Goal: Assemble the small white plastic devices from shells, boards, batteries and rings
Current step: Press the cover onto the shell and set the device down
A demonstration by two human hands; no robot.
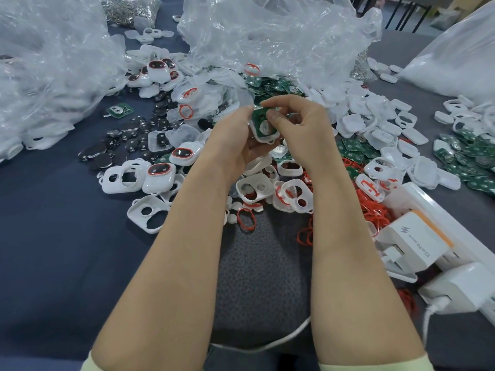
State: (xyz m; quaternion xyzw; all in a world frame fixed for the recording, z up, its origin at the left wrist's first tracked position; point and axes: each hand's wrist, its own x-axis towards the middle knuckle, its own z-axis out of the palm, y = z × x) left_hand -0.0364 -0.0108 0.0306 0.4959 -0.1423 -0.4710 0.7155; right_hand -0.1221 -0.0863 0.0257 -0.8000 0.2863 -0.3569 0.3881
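Left hand: your left hand [235,140] grips the white shell [268,138] from the left and below, with the fingers curled round it and the thumb tip at its upper edge.
Right hand: your right hand [297,121] pinches the green board [257,119], forefinger on the top edge and thumb on the face.
Board: it lies in the shell's open side. I can't tell whether it's fully seated.
Shell position: between your two hands, held up over the parts heap, just in front of the plastic bag [267,38].
Batteries [128,140]: dark coin cells on the cloth left of your left forearm, well apart from the shell.
Red rings [375,210]: heaped right of your right forearm.
Spare boards [356,152]: near your right hand, to its right.
Finished devices [160,174]: left of your left wrist.
Empty shells [257,187]: just below your hands, between your wrists.
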